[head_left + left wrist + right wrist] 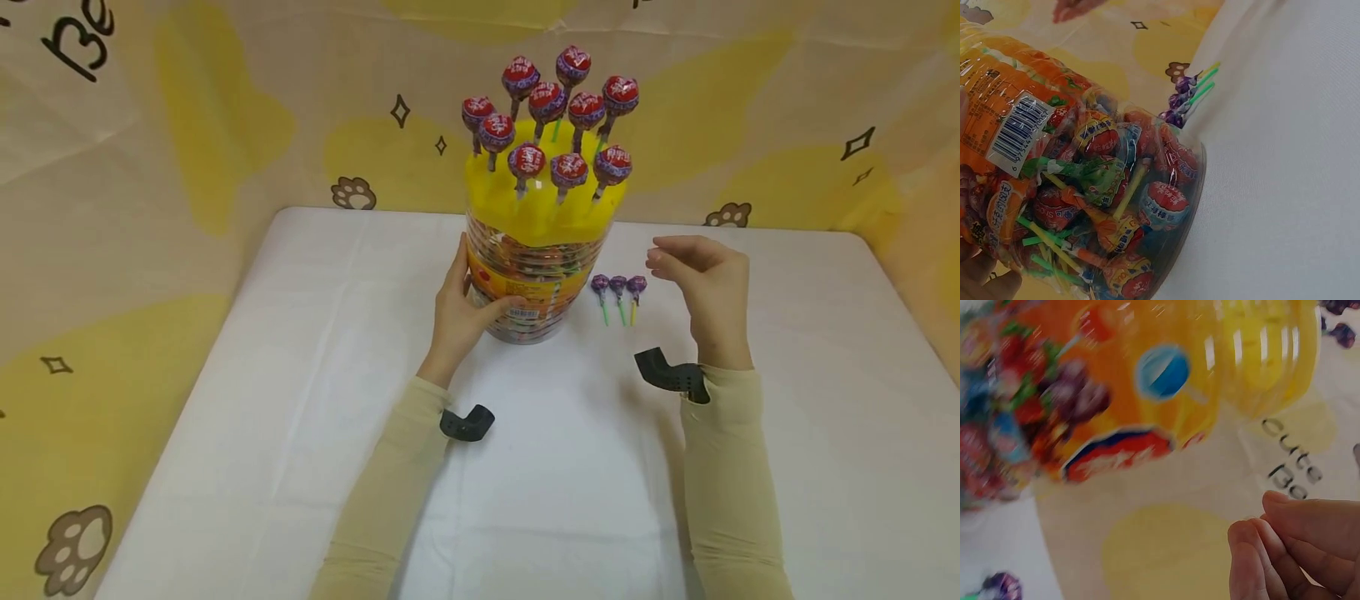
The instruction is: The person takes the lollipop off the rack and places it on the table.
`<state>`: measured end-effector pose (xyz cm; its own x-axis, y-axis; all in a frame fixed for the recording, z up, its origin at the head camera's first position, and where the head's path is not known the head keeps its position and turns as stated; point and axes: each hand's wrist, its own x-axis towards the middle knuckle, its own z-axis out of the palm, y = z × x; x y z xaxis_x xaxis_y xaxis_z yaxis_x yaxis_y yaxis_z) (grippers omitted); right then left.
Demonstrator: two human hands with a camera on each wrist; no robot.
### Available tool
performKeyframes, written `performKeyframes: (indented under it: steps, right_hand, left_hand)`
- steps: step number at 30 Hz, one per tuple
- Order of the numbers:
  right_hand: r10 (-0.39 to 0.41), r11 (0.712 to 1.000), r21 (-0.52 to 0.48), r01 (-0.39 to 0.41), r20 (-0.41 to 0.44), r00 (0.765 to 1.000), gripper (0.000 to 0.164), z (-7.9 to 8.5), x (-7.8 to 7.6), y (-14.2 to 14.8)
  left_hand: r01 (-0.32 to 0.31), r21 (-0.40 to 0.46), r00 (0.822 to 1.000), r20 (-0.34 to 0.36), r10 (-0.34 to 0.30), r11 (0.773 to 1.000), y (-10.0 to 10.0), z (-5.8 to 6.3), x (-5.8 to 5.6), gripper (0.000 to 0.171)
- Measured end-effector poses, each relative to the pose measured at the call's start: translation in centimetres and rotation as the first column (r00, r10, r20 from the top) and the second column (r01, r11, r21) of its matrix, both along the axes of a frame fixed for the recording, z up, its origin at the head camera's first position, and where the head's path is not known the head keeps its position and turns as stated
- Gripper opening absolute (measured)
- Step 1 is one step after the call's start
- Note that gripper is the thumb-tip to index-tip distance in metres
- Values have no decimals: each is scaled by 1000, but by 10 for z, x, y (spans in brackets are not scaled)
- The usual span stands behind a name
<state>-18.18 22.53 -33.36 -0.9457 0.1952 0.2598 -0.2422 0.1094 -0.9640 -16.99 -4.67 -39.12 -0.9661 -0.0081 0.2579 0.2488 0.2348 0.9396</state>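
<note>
A clear plastic jar [525, 287] with a yellow lid [536, 217] stands on the white table. Wrapped lollipops fill its lower part, seen close in the left wrist view. Several red-and-purple lollipops [527, 161] stick up out of the lid on their sticks. My left hand [468, 312] grips the jar's left side, its thumb across the front near the barcode label [1019, 134]. To the right of the jar, my right hand [705, 287] is raised, thumb and fingers bent towards each other, with nothing visible between them. Three purple lollipops [618, 285] lie side by side between jar and right hand.
The white tablecloth [315, 400] spreads around the jar. Behind it rises a yellow-and-cream patterned backdrop [300, 108] with paw prints. Each wrist carries a black bracket [467, 423].
</note>
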Motion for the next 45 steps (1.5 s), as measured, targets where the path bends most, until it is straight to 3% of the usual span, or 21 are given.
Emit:
performKeyframes:
  steps: [3,7,19,28,36,40,45]
  right_hand:
    - [23,995,-94,-31,-86,996,18,13,5,-7]
    - [40,989,-136,-62,-160,986,20,31,9,-19]
    - [83,967,-213,-140,-257,963,19,70,6,-52]
    - [46,982,-165,-90,-252,967,16,82,-2,-69]
    - [8,991,-122,-50,-321,947,11,86,-11,-79]
    - [0,990,-133,-43,-304,953,11,88,-13,-82]
    - [-16,998,-61,-5,-330,944,12,89,-14,-85]
  left_hand:
    - [-1,-3,1000,2,1,1000,1,0,0,100]
    - [-4,-7,1000,-5,4,1000,1,0,0,100]
    - [-8,-15,1000,-6,8,1000,0,0,0,101]
    - [-14,-26,1000,-8,14,1000,0,0,0,101]
    - [-13,-18,1000,-3,13,1000,0,0,1,100]
    - [-14,-19,1000,-4,14,1000,0,0,1,100]
    - [-10,-14,1000,-1,10,1000,0,0,1,101]
